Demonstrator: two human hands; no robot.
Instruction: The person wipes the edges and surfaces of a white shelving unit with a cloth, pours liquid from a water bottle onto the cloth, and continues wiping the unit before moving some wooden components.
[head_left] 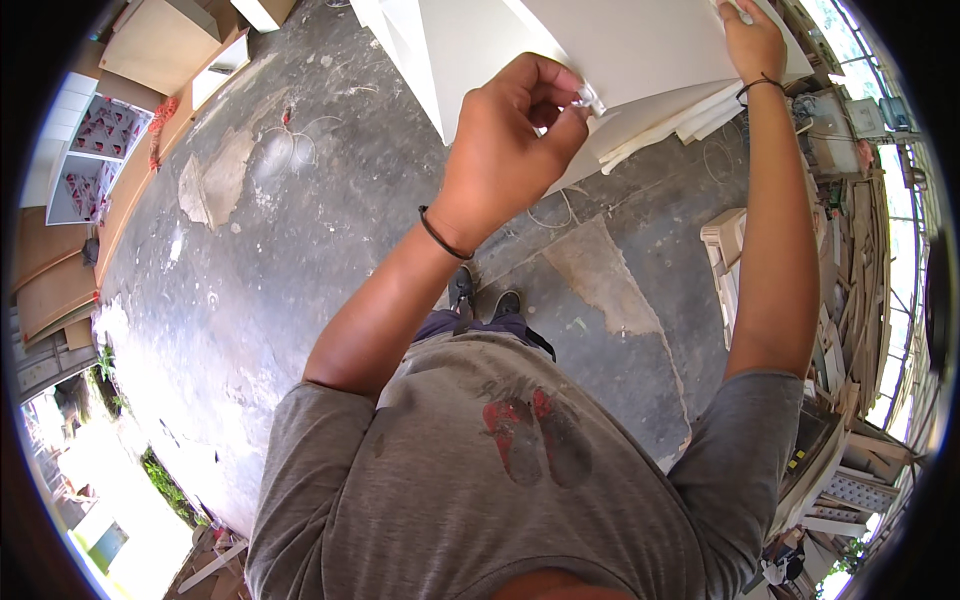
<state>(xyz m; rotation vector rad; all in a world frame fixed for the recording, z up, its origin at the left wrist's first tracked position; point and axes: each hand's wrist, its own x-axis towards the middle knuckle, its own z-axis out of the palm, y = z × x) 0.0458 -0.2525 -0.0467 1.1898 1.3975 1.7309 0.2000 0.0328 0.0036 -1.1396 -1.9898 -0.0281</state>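
My left hand (515, 140) is closed in a pinch, held over the near edge of a large white panel (640, 50). Between its thumb and fingers is a small crumpled, shiny, clear-looking piece (592, 100); its exact kind is unclear. My right hand (755, 42) is at the panel's far right part, its fingers curled together at the top edge of the view. What those fingers hold, if anything, cannot be made out. Below the panel's near edge, several pale strips or sheet edges (690, 118) stick out.
Stained concrete floor (330, 260) surrounds my feet. Wooden boards and a box-like cabinet (100, 130) stand at the left, near a brown carton (160, 45). Stacked timber (855, 240) lines the right side, with a pale wooden frame (728, 250) close to my right arm.
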